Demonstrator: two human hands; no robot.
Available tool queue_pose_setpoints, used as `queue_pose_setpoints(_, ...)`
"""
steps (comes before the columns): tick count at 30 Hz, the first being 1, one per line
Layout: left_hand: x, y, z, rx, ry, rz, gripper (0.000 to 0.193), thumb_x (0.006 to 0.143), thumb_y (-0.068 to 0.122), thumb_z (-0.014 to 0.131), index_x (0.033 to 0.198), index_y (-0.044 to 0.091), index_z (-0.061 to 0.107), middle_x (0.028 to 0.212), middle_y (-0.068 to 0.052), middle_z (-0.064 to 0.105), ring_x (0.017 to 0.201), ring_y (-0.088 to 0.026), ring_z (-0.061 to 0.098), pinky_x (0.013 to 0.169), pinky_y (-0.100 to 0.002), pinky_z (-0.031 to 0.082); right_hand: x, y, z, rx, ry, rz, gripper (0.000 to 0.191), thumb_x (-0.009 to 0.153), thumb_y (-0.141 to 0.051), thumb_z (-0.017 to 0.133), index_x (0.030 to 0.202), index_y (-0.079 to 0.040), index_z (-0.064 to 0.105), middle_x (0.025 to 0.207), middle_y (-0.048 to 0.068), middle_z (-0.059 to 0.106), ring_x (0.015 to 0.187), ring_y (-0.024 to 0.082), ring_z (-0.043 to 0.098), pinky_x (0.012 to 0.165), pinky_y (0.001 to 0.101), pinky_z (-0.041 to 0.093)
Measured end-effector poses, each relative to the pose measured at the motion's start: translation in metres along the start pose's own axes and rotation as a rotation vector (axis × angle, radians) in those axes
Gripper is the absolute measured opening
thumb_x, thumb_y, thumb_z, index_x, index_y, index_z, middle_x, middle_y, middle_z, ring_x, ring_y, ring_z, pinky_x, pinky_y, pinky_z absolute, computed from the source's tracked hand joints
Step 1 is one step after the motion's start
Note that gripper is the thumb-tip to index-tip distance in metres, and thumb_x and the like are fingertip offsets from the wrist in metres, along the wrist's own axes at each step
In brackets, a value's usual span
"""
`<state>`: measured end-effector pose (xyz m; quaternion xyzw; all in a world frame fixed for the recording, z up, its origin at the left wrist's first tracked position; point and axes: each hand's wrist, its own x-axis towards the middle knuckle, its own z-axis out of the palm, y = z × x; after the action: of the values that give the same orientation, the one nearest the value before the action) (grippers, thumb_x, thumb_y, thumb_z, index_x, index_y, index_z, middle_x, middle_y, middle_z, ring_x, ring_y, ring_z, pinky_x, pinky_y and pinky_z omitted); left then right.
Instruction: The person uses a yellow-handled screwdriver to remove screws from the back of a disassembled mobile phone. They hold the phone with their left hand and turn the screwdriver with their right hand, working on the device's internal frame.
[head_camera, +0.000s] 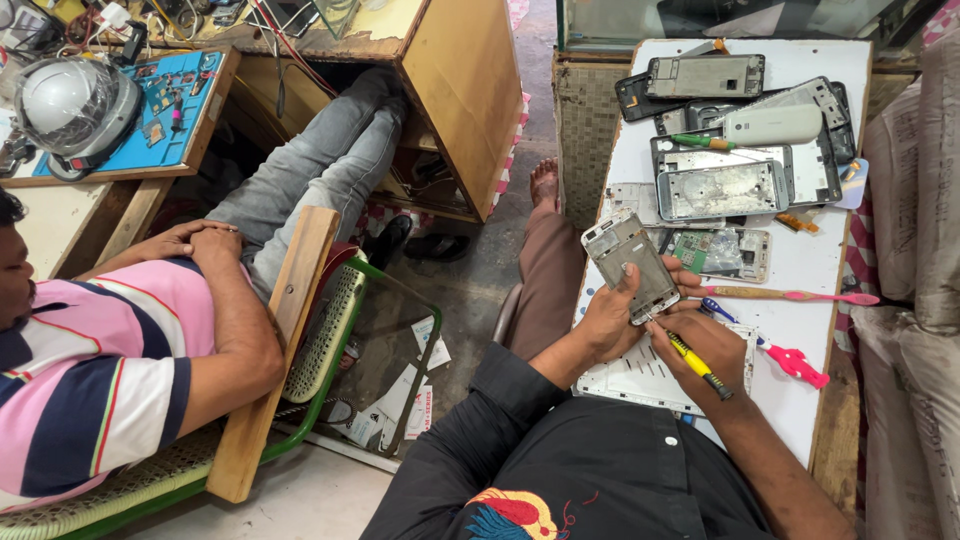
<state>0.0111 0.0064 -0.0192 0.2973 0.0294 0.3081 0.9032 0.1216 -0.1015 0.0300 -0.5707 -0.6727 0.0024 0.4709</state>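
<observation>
My left hand (612, 318) grips a silver phone frame (630, 262), tilted up over the near part of the white worktable (810, 270). A yellow-and-black screwdriver (692, 362) is held in my right hand (705, 345), with its tip at the frame's lower edge. Under both hands lies a white flat panel (630, 380).
Several opened phone bodies and frames (720, 185) are piled at the table's far end, with a green screwdriver (703, 142) and a circuit board (712, 252). Two pink toothbrushes (800, 296) lie right of my hands. A person in a striped shirt (110, 350) sits on a green chair (330, 340) at left.
</observation>
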Motion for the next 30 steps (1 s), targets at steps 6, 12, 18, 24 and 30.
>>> queue_pose_setpoints(6, -0.0001, 0.0007, 0.0008, 0.0, 0.007, -0.005, 0.074, 0.105, 0.059, 0.05, 0.151, 0.001, 0.04, 0.139, -0.024, 0.057, 0.137, -0.04, 0.055, 0.116, -0.051, 0.048, -0.0013, -0.0009, -0.0003, 0.012, -0.014, 0.058, 0.014, 0.085, -0.004, 0.079, 0.096, 0.0, 0.072, 0.089, 0.011, 0.074, 0.079, 0.024, 0.073, 0.069, 0.0335, 0.057)
queue_pose_setpoints(12, 0.0013, -0.0014, 0.0003, 0.007, 0.011, 0.019, 0.075, 0.106, 0.058, 0.054, 0.15, -0.001, 0.041, 0.137, -0.025, 0.058, 0.134, -0.04, 0.057, 0.116, -0.05, 0.049, 0.001, -0.0007, -0.0009, 0.032, -0.042, 0.007, 0.016, 0.082, -0.005, 0.08, 0.093, 0.0, 0.071, 0.088, 0.011, 0.073, 0.079, 0.026, 0.072, 0.069, 0.0351, 0.056)
queue_pose_setpoints(18, 0.0011, -0.0013, 0.0005, 0.024, 0.027, 0.016, 0.074, 0.105, 0.057, 0.054, 0.149, -0.002, 0.042, 0.136, -0.025, 0.058, 0.133, -0.039, 0.058, 0.115, -0.049, 0.051, 0.0024, -0.0036, -0.0013, 0.013, -0.028, 0.016, 0.014, 0.083, -0.004, 0.081, 0.093, -0.001, 0.071, 0.089, 0.011, 0.073, 0.079, 0.026, 0.072, 0.07, 0.0353, 0.056)
queue_pose_setpoints(24, -0.0008, 0.0014, 0.0015, 0.008, 0.026, -0.014, 0.072, 0.105, 0.057, 0.052, 0.149, 0.001, 0.041, 0.137, -0.023, 0.058, 0.134, -0.037, 0.057, 0.113, -0.049, 0.051, 0.0017, -0.0028, -0.0017, -0.049, -0.007, -0.013, 0.012, 0.085, -0.002, 0.08, 0.094, 0.0, 0.072, 0.09, 0.011, 0.074, 0.08, 0.025, 0.072, 0.07, 0.0345, 0.056)
queue_pose_setpoints(30, 0.0, -0.0003, 0.002, -0.002, 0.018, 0.012, 0.069, 0.107, 0.055, 0.053, 0.148, 0.0, 0.043, 0.136, -0.024, 0.058, 0.135, -0.041, 0.056, 0.116, -0.049, 0.05, -0.0001, -0.0011, -0.001, 0.018, -0.041, 0.0, 0.014, 0.082, -0.005, 0.081, 0.093, -0.001, 0.071, 0.088, 0.011, 0.073, 0.079, 0.026, 0.072, 0.07, 0.0351, 0.056)
